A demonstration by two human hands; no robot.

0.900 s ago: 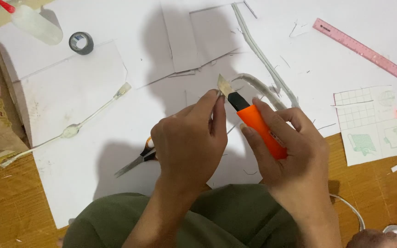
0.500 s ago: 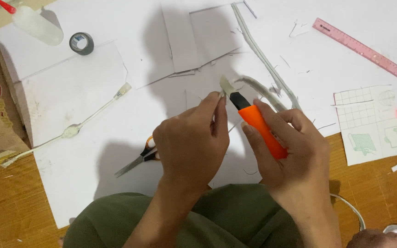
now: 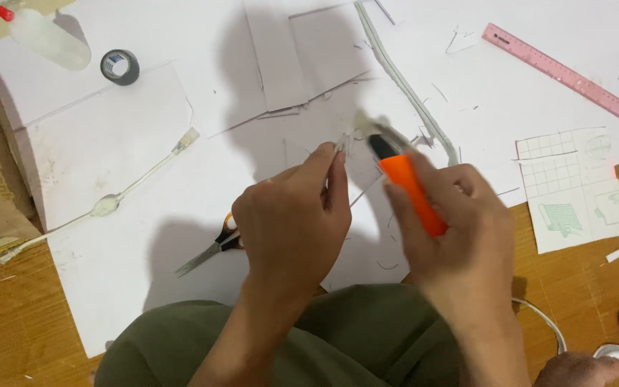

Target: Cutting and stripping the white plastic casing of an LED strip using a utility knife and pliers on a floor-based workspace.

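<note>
Left hand [image 3: 291, 222] is pinching a small white strip [image 3: 343, 145] at its fingertips, steadying it for trimming. Right hand [image 3: 460, 229] is gripping an orange utility knife [image 3: 404, 183], blade meeting the strip just beside the left fingertips. Scissors [image 3: 213, 247] are lying partly under the left hand.

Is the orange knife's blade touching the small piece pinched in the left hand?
Cannot tell: in the head view the orange knife blade tip is motion-blurred beside the left hand.

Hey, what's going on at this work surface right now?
A person seated over white sheets is cutting by hand. The right hand grips an orange utility knife, blade end blurred, up against a small thin piece pinched in the left hand. Scissors lie partly under the left hand. A pink ruler, a roll of tape and a gridded sketch sheet lie around them.
</note>
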